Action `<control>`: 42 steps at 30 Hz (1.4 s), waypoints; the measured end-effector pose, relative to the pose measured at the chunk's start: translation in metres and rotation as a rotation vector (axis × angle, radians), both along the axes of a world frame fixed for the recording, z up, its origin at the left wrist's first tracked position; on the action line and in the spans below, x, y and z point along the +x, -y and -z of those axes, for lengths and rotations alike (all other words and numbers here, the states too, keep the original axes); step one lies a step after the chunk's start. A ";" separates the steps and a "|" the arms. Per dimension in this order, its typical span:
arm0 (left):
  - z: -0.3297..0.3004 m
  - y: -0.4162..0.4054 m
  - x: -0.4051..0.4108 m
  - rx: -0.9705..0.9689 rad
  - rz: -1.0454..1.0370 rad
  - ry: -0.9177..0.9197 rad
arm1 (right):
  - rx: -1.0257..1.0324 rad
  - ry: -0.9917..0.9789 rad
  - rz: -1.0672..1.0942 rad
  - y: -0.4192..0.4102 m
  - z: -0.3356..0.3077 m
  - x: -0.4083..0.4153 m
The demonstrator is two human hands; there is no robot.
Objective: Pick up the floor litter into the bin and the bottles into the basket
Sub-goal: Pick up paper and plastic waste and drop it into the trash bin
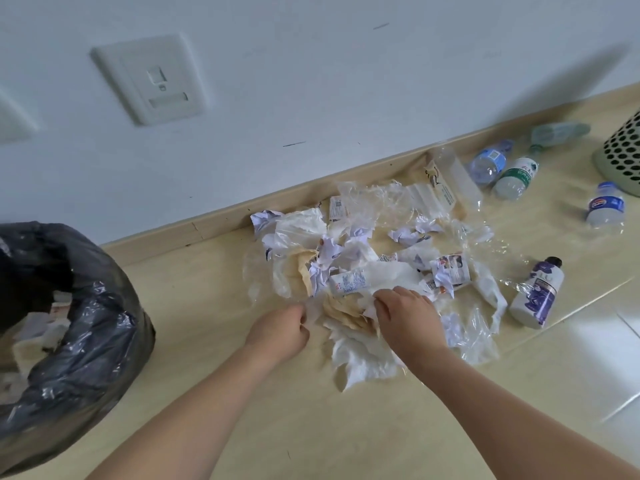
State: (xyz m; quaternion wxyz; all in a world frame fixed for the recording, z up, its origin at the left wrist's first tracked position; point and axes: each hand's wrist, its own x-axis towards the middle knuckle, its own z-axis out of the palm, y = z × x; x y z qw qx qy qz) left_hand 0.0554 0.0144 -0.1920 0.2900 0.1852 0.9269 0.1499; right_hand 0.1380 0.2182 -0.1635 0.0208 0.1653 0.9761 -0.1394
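Litter step, gathering phase. Left hand (282,329) pinches the tissue (360,355) edge; right hand (403,317) grips the wad, lower centre. Next, I'd guess: bunch, lift, carry left to the black-bagged bin (69,323). Bottles (536,294) untouched right; basket (623,150) far right.

Bright, even daylight, a soft shadow on the wall (519,81), wide-angle bending at edges, slight overall softness.

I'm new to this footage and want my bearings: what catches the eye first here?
A sprawl of crumpled paper and plastic litter lies on the floor by the wall, with the left hand and right hand gripping tissue at its near edge. A black-lined bin stands left; bottles lie far right.
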 end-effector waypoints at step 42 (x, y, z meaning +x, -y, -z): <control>-0.205 0.257 -0.016 0.364 -0.793 -0.425 | -1.030 0.106 0.009 0.264 -0.166 -0.135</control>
